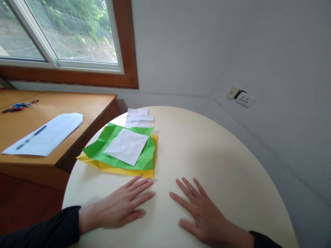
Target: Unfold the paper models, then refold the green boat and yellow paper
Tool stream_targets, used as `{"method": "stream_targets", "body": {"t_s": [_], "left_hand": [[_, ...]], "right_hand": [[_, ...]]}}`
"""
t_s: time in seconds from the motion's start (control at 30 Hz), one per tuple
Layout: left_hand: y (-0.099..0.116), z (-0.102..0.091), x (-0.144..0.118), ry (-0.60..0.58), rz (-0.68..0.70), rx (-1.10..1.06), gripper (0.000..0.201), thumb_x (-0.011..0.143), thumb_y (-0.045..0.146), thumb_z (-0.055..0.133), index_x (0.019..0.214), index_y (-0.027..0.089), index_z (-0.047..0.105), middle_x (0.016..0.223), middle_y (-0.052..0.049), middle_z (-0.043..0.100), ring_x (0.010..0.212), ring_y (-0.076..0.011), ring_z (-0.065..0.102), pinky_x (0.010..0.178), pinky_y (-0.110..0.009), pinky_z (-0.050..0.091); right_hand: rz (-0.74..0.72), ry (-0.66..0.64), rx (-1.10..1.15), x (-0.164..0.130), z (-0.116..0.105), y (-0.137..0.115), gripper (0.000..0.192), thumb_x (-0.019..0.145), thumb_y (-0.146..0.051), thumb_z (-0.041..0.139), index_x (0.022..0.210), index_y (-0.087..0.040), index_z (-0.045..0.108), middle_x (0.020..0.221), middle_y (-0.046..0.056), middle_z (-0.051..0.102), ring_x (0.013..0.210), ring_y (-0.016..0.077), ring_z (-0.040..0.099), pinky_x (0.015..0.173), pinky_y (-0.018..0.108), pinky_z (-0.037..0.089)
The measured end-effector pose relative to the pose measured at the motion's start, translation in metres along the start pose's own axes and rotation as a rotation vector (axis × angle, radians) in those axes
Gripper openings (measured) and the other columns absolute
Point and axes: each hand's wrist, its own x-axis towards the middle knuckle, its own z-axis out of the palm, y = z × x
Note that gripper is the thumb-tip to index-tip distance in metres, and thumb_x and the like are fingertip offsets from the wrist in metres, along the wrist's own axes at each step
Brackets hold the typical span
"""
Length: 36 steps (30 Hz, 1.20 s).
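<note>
Both hands flat, empty, fingers spread: left hand (121, 206), right hand (199, 213) on worktop (219, 155). Paper stack (124, 148) just beyond; lift top sheet by corner.

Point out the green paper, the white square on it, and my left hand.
green paper (94, 148), head view, its left creased flap
white square (126, 146), head view, its middle
left hand (121, 206), head view, its back

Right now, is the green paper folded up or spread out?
Spread out. The green paper lies open and flat on the yellow sheet, crease lines across it, with a white square on top.
</note>
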Motion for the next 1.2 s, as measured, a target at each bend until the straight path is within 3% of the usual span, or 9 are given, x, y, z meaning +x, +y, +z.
{"method": "stream_targets", "body": {"t_s": [0.13, 0.3, 0.47, 0.63, 0.77, 0.9, 1.2], "left_hand": [[-0.01, 0.0, -0.012, 0.168, -0.06, 0.144, 0.041, 0.09, 0.022, 0.043, 0.131, 0.019, 0.042, 0.137, -0.012, 0.047, 0.128, -0.0226, 0.041, 0.106, -0.041, 0.035], [-0.045, 0.001, -0.024, 0.323, -0.267, 0.25, 0.036, 0.09, 0.024, 0.041, 0.126, 0.02, 0.045, 0.136, -0.011, 0.048, 0.126, -0.0248, 0.043, 0.104, -0.044, 0.037], [-0.08, -0.001, -0.03, 0.275, -0.49, 0.253, 0.048, 0.091, 0.037, 0.038, 0.135, 0.018, 0.034, 0.142, -0.016, 0.039, 0.131, -0.0283, 0.036, 0.107, -0.052, 0.028], [-0.096, 0.0, -0.031, 0.156, -0.562, 0.227, 0.062, 0.087, 0.044, 0.042, 0.141, 0.018, 0.024, 0.148, -0.017, 0.027, 0.137, -0.0305, 0.02, 0.107, -0.056, 0.019], [-0.104, 0.0, -0.029, 0.062, -0.608, 0.187, 0.067, 0.085, 0.042, 0.044, 0.143, 0.018, 0.02, 0.151, -0.017, 0.016, 0.138, -0.0332, 0.012, 0.106, -0.06, 0.015], [-0.113, -0.004, -0.026, 0.039, -0.606, 0.179, 0.073, 0.082, 0.04, 0.047, 0.145, 0.021, 0.015, 0.151, -0.017, 0.008, 0.137, -0.0358, 0.007, 0.104, -0.063, 0.013], [-0.111, -0.014, -0.017, -0.049, -0.602, 0.138, 0.077, 0.08, 0.037, 0.049, 0.145, 0.02, 0.013, 0.151, -0.017, 0.008, 0.138, -0.0336, 0.002, 0.105, -0.062, 0.011]], "right_hand": [[0.026, -0.082, 0.094, 0.001, -0.005, 0.0, 0.06, 0.088, -0.053, 0.039, 0.142, -0.038, 0.017, 0.153, 0.008, 0.01, 0.139, 0.0355, 0.006, 0.104, 0.067, 0.005], [0.098, -0.232, 0.254, 0.005, -0.023, 0.001, 0.063, 0.086, -0.052, 0.046, 0.141, -0.037, 0.022, 0.153, 0.008, 0.004, 0.139, 0.0342, -0.001, 0.105, 0.064, -0.003], [0.127, -0.475, 0.423, 0.014, -0.055, 0.006, 0.062, 0.087, -0.054, 0.043, 0.141, -0.03, 0.026, 0.152, 0.01, -0.003, 0.137, 0.0309, -0.011, 0.106, 0.058, -0.009], [0.109, -0.614, 0.525, 0.023, -0.074, 0.014, 0.061, 0.088, -0.057, 0.037, 0.14, -0.027, 0.029, 0.152, 0.009, -0.008, 0.135, 0.0295, -0.018, 0.105, 0.054, -0.015], [0.097, -0.634, 0.542, 0.024, -0.073, 0.018, 0.06, 0.088, -0.057, 0.037, 0.14, -0.027, 0.03, 0.152, 0.008, -0.01, 0.134, 0.029, -0.021, 0.104, 0.054, -0.017], [0.073, -0.596, 0.512, 0.023, -0.07, 0.02, 0.057, 0.088, -0.056, 0.038, 0.139, -0.031, 0.032, 0.153, 0.007, -0.005, 0.135, 0.0294, -0.017, 0.105, 0.057, -0.012], [-0.008, -0.443, 0.459, 0.02, -0.062, 0.025, 0.047, 0.088, -0.051, 0.045, 0.133, -0.038, 0.039, 0.152, 0.006, 0.01, 0.135, 0.0312, -0.002, 0.106, 0.06, 0.005]]}}
